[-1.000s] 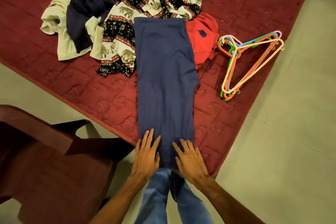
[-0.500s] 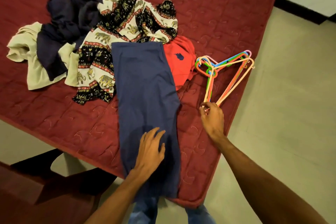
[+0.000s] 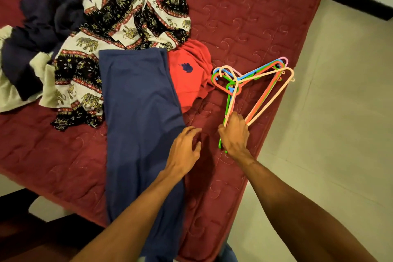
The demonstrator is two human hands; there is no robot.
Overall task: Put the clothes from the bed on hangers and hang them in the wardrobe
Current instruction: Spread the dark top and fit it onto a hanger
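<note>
A folded blue garment (image 3: 140,117) lies lengthwise on the dark red bed (image 3: 244,17), hanging over the near edge. My left hand (image 3: 186,149) rests at its right edge, fingers loosely spread on the cloth and the bedcover. To the right lies a stack of coloured plastic hangers (image 3: 257,89). My right hand (image 3: 234,134) grips the near corner of that stack. Behind the blue garment sit a red shirt (image 3: 189,74), an elephant-print garment (image 3: 119,34), a dark navy garment (image 3: 49,19) and a cream one (image 3: 12,93).
The bed's right edge runs diagonally beside pale floor tiles (image 3: 329,134). A dark wooden piece of furniture (image 3: 25,238) stands at the lower left. A black skirting strip (image 3: 359,4) lines the wall at the top right. No wardrobe is in view.
My right hand left the blue garment, reached right to the hangers and now grips their near corner. My left hand slid from the garment's near end to its right edge. The view shifted right.
</note>
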